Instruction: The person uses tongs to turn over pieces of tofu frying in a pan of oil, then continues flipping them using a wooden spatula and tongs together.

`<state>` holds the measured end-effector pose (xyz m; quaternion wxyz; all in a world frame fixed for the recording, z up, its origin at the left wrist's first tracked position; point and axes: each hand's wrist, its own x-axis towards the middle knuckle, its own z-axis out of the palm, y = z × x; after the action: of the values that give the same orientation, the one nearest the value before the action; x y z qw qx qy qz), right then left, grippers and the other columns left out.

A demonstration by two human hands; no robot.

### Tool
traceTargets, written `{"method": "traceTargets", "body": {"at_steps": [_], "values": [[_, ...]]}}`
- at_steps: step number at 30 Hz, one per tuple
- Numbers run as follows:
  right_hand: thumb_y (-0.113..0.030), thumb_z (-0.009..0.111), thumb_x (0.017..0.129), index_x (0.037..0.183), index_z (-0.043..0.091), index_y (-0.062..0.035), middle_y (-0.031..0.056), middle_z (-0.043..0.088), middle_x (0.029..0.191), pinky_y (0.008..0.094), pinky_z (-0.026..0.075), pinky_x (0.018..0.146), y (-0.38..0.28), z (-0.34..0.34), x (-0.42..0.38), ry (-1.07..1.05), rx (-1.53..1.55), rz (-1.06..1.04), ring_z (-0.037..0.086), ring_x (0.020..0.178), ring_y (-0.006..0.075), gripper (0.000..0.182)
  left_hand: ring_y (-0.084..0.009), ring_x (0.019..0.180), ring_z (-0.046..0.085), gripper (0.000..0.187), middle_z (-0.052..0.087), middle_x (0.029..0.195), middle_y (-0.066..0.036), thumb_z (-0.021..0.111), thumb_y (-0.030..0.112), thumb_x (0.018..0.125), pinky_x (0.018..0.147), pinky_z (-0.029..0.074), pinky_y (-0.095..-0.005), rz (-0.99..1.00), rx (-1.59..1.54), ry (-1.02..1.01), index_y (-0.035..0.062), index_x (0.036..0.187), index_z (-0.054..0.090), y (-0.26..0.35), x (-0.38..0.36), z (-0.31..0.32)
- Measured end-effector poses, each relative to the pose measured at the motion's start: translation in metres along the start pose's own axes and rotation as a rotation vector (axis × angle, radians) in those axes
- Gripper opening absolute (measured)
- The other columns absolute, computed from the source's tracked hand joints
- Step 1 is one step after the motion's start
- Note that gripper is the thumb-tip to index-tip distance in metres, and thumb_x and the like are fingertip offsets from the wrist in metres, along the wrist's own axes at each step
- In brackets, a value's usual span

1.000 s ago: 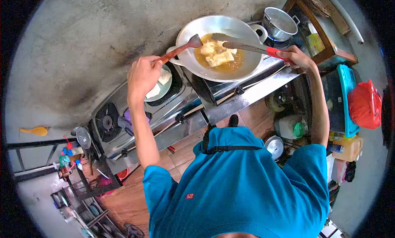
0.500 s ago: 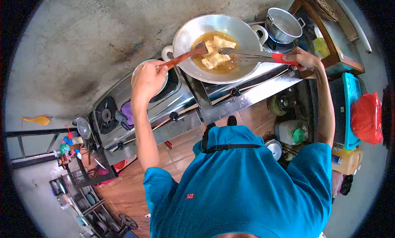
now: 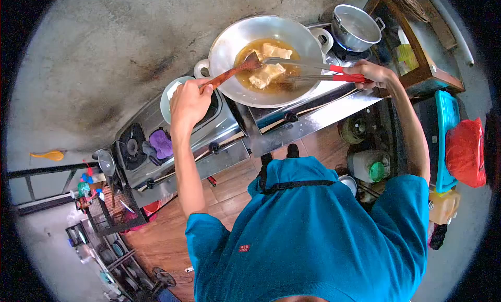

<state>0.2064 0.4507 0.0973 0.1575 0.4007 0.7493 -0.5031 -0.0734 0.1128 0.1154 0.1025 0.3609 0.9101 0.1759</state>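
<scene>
A large metal wok (image 3: 224,51) on the stove holds amber oil (image 3: 286,86) with pale golden pieces of food (image 3: 267,76) in it. My left hand (image 3: 190,102), left of the wok, is closed round the handle of a wooden spatula (image 3: 229,72); the spatula's head rests by the food. On the right side, my right hand (image 3: 369,75) grips metal tongs with red handles (image 3: 308,64). The two arms of the tongs are spread apart and reach over the oil, one near the upper piece, the other lower down.
A steaming pot (image 3: 357,29) stands on the burner behind right, beside a wooden cabinet (image 3: 417,67). A pale bowl (image 3: 166,104) is partly behind my left hand. Further left are a purple cloth (image 3: 160,144) and another burner (image 3: 131,146). A red bag (image 3: 464,153) hangs at right.
The tongs have gone from nearly closed to spread apart. The food pieces have shifted slightly in the oil, and the spatula remains beside them. The whole view has moved a little.
</scene>
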Motion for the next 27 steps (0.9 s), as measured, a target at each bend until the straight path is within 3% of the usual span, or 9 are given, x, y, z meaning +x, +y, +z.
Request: {"method": "traceTargets", "body": {"at_steps": [5,9,13,15,19,27], "values": [[-0.053,0.061,0.082,0.088,0.063,0.0002,-0.0011,0.050,0.056,0.0202,0.027,0.036,0.000,0.011,0.006,-0.110,0.038,-0.047,0.042,0.043,0.0064,0.054,-0.0381,0.086,0.064,0.023,0.067,0.084,-0.019,0.059,0.026,0.086,0.077,0.049,-0.0452,-0.011,0.018,0.010,0.0152,0.103,0.071,-0.003,0.007,0.006],[-0.055,0.060,0.083,0.086,0.062,0.0015,0.0010,0.052,0.058,0.0218,0.027,0.036,-0.002,0.030,0.001,0.095,0.052,-0.054,0.044,0.045,0.0071,0.056,-0.0382,0.086,0.064,0.024,0.067,0.084,-0.019,0.059,0.027,0.086,0.076,0.049,-0.0458,-0.010,0.047,0.028,0.0152,0.104,0.070,-0.002,0.011,0.009],[-0.055,0.060,0.083,0.090,0.061,0.0021,0.0018,0.053,0.060,0.0222,0.028,0.035,0.011,0.037,0.013,0.057,0.086,-0.056,0.045,0.046,0.0075,0.057,-0.0385,0.086,0.064,0.024,0.067,0.083,-0.019,0.058,0.028,0.087,0.076,0.049,-0.0463,0.014,0.031,0.017,0.0156,0.104,0.070,-0.003,0.009,0.008],[-0.055,0.061,0.082,0.089,0.061,0.0021,0.0020,0.053,0.060,0.0226,0.029,0.035,0.015,0.048,0.013,0.141,0.186,-0.140,0.045,0.046,0.0078,0.058,-0.0383,0.086,0.064,0.024,0.067,0.084,-0.018,0.058,0.028,0.087,0.076,0.049,-0.0463,0.021,0.023,0.012,0.0162,0.104,0.070,-0.003,0.007,0.004],[-0.055,0.061,0.082,0.085,0.062,0.0013,0.0023,0.053,0.060,0.0228,0.032,0.036,0.020,0.049,0.024,0.046,0.121,-0.093,0.046,0.045,0.0082,0.057,-0.0380,0.086,0.064,0.023,0.067,0.086,-0.018,0.059,0.027,0.087,0.076,0.048,-0.0467,0.021,0.061,0.037,0.0167,0.104,0.070,-0.004,0.005,-0.001],[-0.055,0.060,0.082,0.087,0.064,0.0011,0.0019,0.053,0.059,0.0249,0.034,0.039,0.010,0.056,0.019,0.073,0.073,-0.100,0.047,0.047,0.0094,0.056,-0.0382,0.087,0.064,0.024,0.067,0.087,-0.020,0.059,0.027,0.086,0.077,0.048,-0.0469,0.012,0.086,0.037,0.0150,0.104,0.070,-0.004,0.000,-0.008]]}}
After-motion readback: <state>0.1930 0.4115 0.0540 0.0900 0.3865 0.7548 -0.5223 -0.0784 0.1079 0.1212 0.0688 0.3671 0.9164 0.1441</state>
